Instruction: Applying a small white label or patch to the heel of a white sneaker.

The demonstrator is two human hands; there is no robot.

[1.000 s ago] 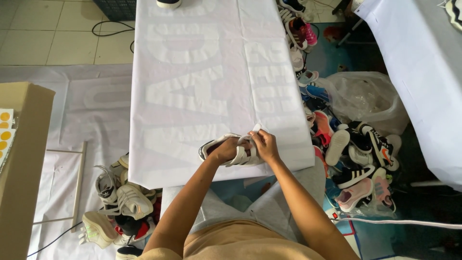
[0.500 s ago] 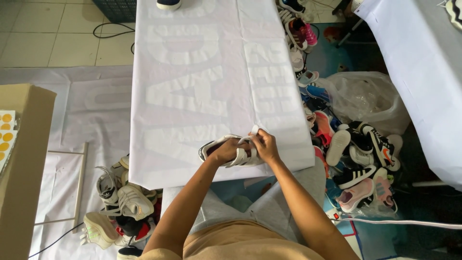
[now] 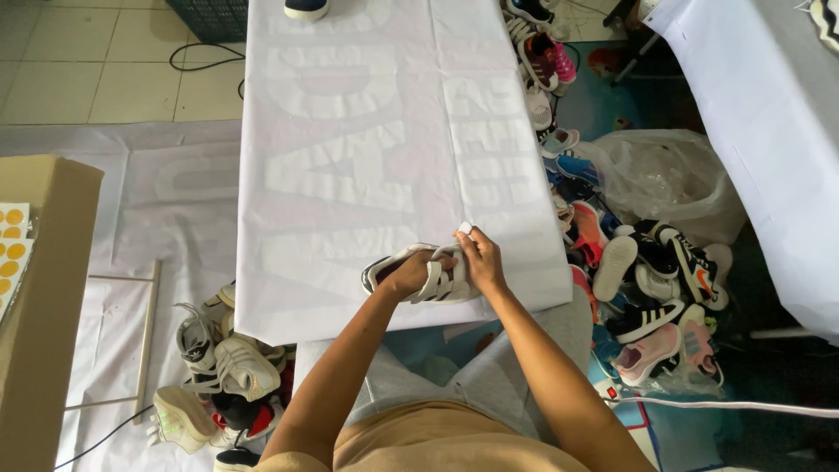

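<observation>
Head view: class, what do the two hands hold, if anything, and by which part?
A white shoe with straps, on the table. The left hand grips its middle over the straps; the right hand holds its right end.

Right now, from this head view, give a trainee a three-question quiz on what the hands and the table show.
1. True or false: both hands hold the white strap sneaker on the white table cover.
2. The right hand pinches something small at its fingers. Is it A) a small white piece, B) a red lace, C) a yellow sticker?
3. Where does the clear plastic bag lie: left or right of the table?

Key
1. True; the left hand grips it from the left, the right hand from the right.
2. A.
3. Right, on the floor above the shoe pile.
</observation>
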